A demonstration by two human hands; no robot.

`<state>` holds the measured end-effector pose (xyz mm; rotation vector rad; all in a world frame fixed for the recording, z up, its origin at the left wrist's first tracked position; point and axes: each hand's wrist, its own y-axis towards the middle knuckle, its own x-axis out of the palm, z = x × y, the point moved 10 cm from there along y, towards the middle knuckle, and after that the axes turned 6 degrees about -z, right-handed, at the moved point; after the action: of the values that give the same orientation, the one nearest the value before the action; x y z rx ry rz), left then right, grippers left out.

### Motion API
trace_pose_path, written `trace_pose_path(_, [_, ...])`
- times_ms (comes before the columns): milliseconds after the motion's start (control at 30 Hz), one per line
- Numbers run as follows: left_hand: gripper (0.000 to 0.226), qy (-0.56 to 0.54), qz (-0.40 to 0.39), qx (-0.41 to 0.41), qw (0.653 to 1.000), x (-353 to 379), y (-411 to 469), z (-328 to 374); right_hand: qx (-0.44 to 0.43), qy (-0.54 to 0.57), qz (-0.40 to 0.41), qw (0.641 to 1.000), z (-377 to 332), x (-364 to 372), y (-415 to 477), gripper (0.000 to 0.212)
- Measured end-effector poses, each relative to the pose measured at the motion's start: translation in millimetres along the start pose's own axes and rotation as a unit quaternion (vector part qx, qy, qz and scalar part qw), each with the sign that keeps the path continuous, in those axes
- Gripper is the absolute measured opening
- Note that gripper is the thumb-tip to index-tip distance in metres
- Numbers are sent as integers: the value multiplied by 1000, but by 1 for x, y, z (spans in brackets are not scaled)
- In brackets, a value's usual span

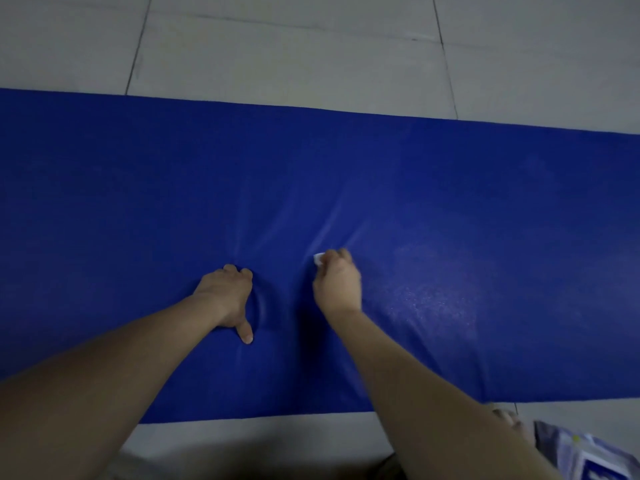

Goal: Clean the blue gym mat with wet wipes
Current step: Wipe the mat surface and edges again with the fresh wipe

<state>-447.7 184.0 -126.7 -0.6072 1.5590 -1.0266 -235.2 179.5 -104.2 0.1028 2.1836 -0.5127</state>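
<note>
**Bracing one hand while wiping a squishy mat: here's how it's going**

So the blue gym mat (485,188) is lying flat across the tiled floor (311,46), running side to side in front of the person, who is leaning over its near edge.

The left hand (225,296) is pressing down hard enough that it's sinking a dent into the padding, with creases fanning away from it. Its fingers are looking bent under, the thumb is sticking out toward the body, and it's gripping nothing. I'm guessing it's taking body weight and keeping the cover from sliding.

The right hand (337,282) is clamping a bunched-up wet wipe (318,259) in its fingertips and pushing it onto the mat just beside the braced hand. Only a white corner of the wipe is peeking out.

A speckled damp-looking sheen (433,292) is showing to the right, so I'm reckoning that part is done and the left side is still waiting.

The wipes pack (588,455) is sitting on the floor at the near right corner, off the mat. Nothing is blocking the surface except the bracing hand's own spot.
</note>
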Motion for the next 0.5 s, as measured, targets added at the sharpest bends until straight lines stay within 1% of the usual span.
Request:
trace_pose_path(67, [119,-2,-3,-3,1000,1,0,0,-47,-17,-35,998,-21,19,-3,19])
trace_pose_path(133, [120,-1,-4,-4,1000,1,-1,-1,-90,-58,-50,993,-23,19,1,12])
trace_pose_path(167, [120,-2,-3,-3,1000,1,-1,-1,-96,-86,-51,990,-16,12,6,9])
trace_pose_path(200, [121,-4,-1,-1,1000,1,0,0,-83,-106,-43,990,-2,1,13,8])
trace_pose_path(333, [119,-8,2,4,1000,0,-1,1,50,-120,22,991,90,-74,39,15])
trace_pose_path(433, [118,-10,3,5,1000,0,0,1,154,-122,69,978,160,-129,42,20])
trace_pose_path(500, [117,-7,6,7,1000,0,0,0,204,-99,94,969,182,-145,40,23])
